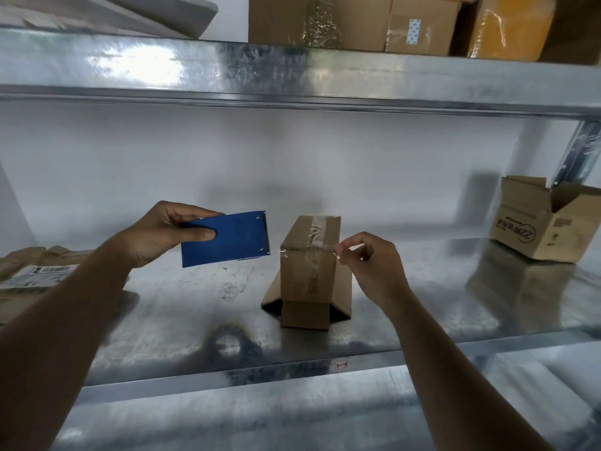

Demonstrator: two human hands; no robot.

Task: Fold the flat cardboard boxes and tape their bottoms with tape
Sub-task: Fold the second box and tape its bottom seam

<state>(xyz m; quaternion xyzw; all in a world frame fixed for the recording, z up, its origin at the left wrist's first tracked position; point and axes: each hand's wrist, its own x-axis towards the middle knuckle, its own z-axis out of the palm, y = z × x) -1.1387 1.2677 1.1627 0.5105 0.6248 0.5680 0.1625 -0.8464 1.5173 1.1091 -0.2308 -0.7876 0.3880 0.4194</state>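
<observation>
left hand (162, 232): raised, fingers curled in a grip | right hand (370, 265): thumb and forefinger pinched, arm extended

"22" upside down on open box (533, 229); shelf edge (341, 365) mark illegible.

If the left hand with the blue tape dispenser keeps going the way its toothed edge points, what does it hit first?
Probably the small upturned cardboard box: the left hand aims the blue tape dispenser rightward at the box's upper left edge, though depth is uncertain.
</observation>
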